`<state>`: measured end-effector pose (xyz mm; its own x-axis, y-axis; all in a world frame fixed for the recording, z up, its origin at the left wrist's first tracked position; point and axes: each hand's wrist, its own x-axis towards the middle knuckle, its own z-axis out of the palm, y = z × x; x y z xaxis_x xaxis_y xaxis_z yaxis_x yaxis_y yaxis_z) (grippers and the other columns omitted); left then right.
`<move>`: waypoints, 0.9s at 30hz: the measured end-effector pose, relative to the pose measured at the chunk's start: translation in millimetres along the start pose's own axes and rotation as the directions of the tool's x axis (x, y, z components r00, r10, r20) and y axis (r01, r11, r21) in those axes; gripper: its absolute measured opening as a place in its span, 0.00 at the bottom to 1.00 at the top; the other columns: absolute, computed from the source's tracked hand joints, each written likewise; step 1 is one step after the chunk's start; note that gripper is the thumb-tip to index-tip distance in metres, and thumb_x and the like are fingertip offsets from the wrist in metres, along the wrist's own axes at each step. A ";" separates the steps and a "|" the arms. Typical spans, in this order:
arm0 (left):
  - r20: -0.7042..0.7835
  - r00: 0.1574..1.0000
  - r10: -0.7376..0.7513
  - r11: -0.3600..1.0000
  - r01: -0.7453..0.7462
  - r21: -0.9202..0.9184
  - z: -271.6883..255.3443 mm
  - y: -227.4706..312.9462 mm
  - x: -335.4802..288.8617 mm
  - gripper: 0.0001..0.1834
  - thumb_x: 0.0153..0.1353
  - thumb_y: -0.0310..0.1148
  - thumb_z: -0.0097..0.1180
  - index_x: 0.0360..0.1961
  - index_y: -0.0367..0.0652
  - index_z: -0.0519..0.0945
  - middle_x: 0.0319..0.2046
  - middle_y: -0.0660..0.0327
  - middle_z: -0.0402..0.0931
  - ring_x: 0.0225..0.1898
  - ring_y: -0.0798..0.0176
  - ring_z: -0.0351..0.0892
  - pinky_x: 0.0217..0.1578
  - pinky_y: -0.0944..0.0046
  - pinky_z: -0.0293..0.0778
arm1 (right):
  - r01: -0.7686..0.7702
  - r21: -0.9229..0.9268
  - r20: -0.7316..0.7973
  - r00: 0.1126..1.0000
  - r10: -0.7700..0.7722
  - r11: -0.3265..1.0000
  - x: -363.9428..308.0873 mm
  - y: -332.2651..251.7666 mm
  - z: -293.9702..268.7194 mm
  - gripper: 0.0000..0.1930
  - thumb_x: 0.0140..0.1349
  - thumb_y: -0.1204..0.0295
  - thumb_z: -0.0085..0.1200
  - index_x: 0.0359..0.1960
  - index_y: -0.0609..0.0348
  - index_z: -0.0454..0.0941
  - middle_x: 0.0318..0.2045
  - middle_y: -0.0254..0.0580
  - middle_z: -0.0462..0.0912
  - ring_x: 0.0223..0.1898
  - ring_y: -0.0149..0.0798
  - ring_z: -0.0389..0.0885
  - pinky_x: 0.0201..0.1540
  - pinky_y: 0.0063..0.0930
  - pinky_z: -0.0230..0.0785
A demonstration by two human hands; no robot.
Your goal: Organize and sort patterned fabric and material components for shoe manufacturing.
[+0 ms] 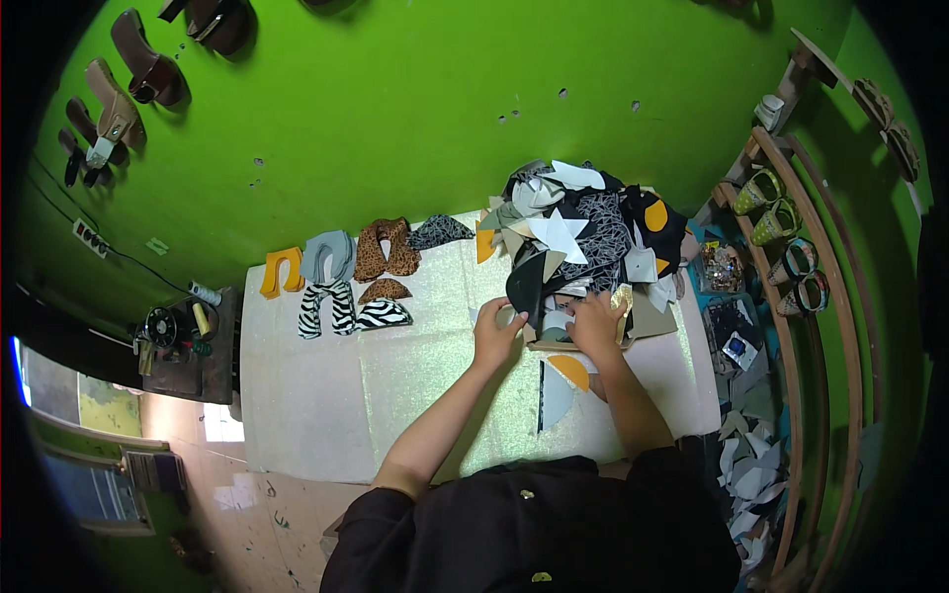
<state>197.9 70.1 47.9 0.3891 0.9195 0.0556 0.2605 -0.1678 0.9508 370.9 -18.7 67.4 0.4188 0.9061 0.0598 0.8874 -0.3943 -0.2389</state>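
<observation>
My left hand (497, 334) has its thumb and fingers closed at the lower edge of a black curved cut piece (527, 287), which stands tilted at the left of a heap of scraps. Beside it, my right hand (597, 327) reaches into a shallow cardboard box (554, 346) at the heap's near side. Its fingers are bent down among light pieces, and what they grip is hidden. A pale grey scrap (556, 322) lies in the box between my hands. Just in front of the box are a yellow half-round piece (568, 372) and a pale blue-grey piece (556, 400).
The scrap heap (598, 222) rises against the green wall. Left on the table are stacked cut pieces: yellow (282, 272), grey (329, 257), leopard print (386, 249) and zebra print (326, 309). A wooden shoe rack (791, 395) and scrap piles (753, 474) stand at the right.
</observation>
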 end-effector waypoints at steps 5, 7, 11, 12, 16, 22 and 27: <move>-0.041 0.974 0.222 0.975 -0.222 0.008 3.5 12.0 -1.3 0.13 0.54 0.32 0.61 0.36 0.34 0.77 0.42 0.53 0.73 0.47 0.55 0.72 0.50 0.63 0.66 | 0.127 0.243 -0.167 0.982 -0.087 0.962 -9.7 2.7 -9.0 0.06 0.46 0.72 0.58 0.28 0.45 0.80 0.35 0.27 0.78 0.48 0.38 0.70 0.56 0.62 0.40; -0.060 0.987 0.151 0.987 -0.154 -0.046 4.1 18.5 -1.8 0.11 0.56 0.32 0.59 0.35 0.33 0.77 0.41 0.53 0.73 0.46 0.56 0.72 0.50 0.64 0.65 | 0.246 0.284 -0.352 0.926 -0.137 0.927 -17.2 11.1 -11.4 0.05 0.48 0.74 0.55 0.25 0.45 0.78 0.35 0.22 0.80 0.48 0.36 0.72 0.56 0.62 0.38; -0.084 0.990 0.114 0.990 -0.120 -0.072 4.3 7.9 2.0 0.09 0.59 0.31 0.56 0.35 0.35 0.78 0.43 0.54 0.73 0.48 0.58 0.71 0.52 0.63 0.63 | 0.221 0.188 -0.421 0.899 -0.125 0.957 -31.5 21.8 -23.0 0.05 0.50 0.76 0.52 0.24 0.46 0.77 0.38 0.23 0.81 0.52 0.35 0.73 0.57 0.60 0.36; -0.080 0.991 0.110 0.990 -0.116 -0.074 5.0 8.6 2.0 0.09 0.59 0.31 0.56 0.35 0.35 0.78 0.43 0.54 0.73 0.48 0.58 0.71 0.52 0.63 0.63 | 0.217 0.187 -0.417 0.901 -0.122 0.958 -33.0 24.3 -25.0 0.05 0.50 0.76 0.52 0.24 0.46 0.77 0.38 0.23 0.81 0.52 0.35 0.73 0.57 0.60 0.36; -0.099 0.990 0.100 0.993 -0.105 -0.045 5.2 9.9 0.9 0.10 0.60 0.32 0.55 0.33 0.35 0.79 0.43 0.53 0.73 0.49 0.57 0.71 0.53 0.64 0.63 | 0.184 0.286 -0.489 0.872 -0.021 0.940 -35.5 31.2 -30.8 0.04 0.55 0.75 0.50 0.29 0.49 0.77 0.35 0.27 0.82 0.48 0.37 0.76 0.59 0.59 0.34; -0.101 0.993 0.053 0.994 -0.062 -0.093 3.5 4.0 -4.3 0.10 0.61 0.33 0.55 0.34 0.35 0.79 0.43 0.54 0.73 0.48 0.59 0.71 0.53 0.64 0.63 | 0.028 0.635 -0.444 0.831 0.336 0.772 -36.7 32.0 -37.1 0.09 0.61 0.68 0.53 0.40 0.59 0.75 0.30 0.37 0.82 0.36 0.33 0.78 0.62 0.46 0.37; 0.020 0.996 -0.088 0.951 0.090 -0.296 -2.8 18.7 -21.4 0.10 0.64 0.33 0.51 0.39 0.36 0.76 0.36 0.62 0.75 0.37 0.73 0.72 0.39 0.71 0.68 | 0.114 0.805 -0.423 0.799 0.428 0.583 -42.5 17.9 -43.5 0.09 0.60 0.73 0.53 0.40 0.63 0.73 0.31 0.41 0.79 0.35 0.32 0.75 0.53 0.30 0.55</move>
<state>192.0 48.3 65.4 0.3828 0.9232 -0.0342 0.0214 0.0282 0.9994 377.3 -70.9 102.7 0.7959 0.4903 0.3553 0.4095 -0.0037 -0.9123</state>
